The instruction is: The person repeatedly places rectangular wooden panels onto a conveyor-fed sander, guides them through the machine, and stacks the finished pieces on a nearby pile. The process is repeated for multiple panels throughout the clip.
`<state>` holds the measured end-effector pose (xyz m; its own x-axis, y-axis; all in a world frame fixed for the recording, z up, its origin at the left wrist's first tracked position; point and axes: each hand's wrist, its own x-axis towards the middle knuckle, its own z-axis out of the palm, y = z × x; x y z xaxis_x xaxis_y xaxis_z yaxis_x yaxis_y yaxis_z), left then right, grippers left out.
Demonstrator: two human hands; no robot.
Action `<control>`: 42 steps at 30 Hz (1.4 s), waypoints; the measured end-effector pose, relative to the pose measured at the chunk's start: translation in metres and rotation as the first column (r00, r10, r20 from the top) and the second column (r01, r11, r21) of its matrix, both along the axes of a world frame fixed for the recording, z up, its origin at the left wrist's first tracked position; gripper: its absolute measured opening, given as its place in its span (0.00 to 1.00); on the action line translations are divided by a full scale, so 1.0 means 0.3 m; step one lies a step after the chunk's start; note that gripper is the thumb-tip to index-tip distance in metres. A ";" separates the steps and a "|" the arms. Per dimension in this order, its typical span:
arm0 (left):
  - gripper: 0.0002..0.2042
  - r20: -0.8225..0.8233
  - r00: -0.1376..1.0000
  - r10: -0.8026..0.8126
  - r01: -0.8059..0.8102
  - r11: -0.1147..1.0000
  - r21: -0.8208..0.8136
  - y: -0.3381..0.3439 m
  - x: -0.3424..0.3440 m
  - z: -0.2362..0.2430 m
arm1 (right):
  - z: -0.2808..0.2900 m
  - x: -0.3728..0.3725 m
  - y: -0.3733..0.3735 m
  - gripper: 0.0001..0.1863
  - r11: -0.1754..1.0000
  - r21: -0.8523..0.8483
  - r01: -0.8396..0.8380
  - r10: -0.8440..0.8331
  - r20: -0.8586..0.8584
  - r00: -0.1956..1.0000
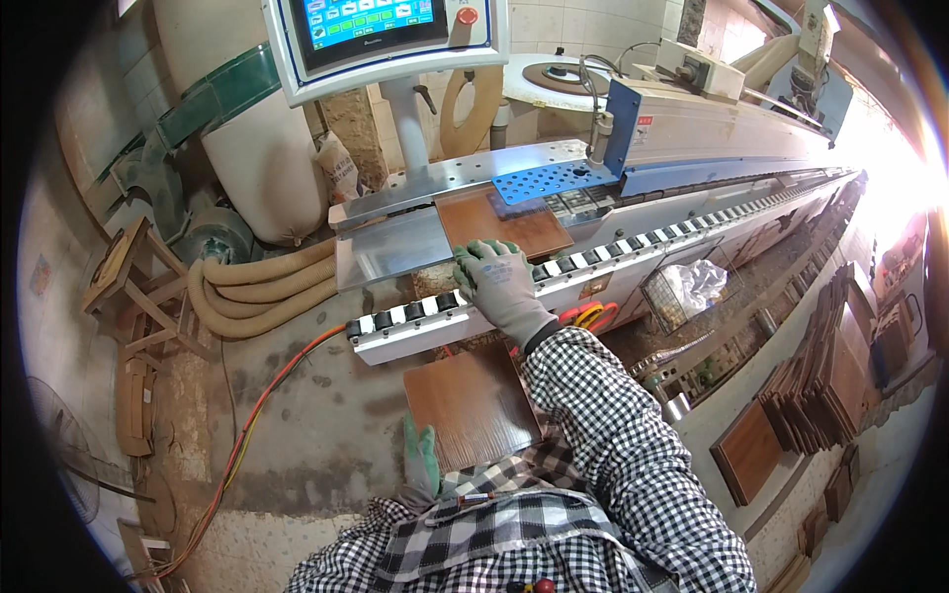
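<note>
A brown wood-grain board [507, 223] lies on the metal infeed table of a long edge-banding machine [722, 128]. My right hand [499, 282], in a grey glove with green fingertips, reaches over the roller rail with its fingers bent on this board's near edge; the thumb is partly hidden. A second brown board [473, 407] is close to my body, below the rail. Its lower left edge is in my left hand [421, 460], gloved alike, with the green thumb side showing and the other fingers hidden under the board.
The roller rail [410, 314] runs from the left toward the far right. A control panel [386, 44] with a lit screen stands above. Stacked brown boards [816, 381] lean at the right. Ribbed hoses [262, 287], a wooden stool [143, 287] and a red cable [259, 410] are at the left.
</note>
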<state>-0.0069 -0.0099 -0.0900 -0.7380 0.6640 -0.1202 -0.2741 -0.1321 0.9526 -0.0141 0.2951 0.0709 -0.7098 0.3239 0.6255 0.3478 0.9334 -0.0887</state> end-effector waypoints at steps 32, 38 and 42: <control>0.23 0.387 0.917 -0.097 0.061 0.993 0.104 0.005 -0.016 0.050 | -0.222 0.640 -0.256 0.23 0.214 -0.956 0.200 -0.006 0.203 0.979; 0.29 0.341 0.939 -0.037 0.006 0.996 0.094 0.016 -0.007 0.020 | -0.432 0.714 -0.427 0.21 -0.073 -0.990 -0.123 -0.120 -0.114 0.986; 0.26 0.118 0.983 -0.142 0.142 0.990 0.003 -0.006 -0.059 -0.048 | -0.420 0.737 -0.415 0.20 -0.167 -0.977 -0.132 -0.097 -0.117 0.988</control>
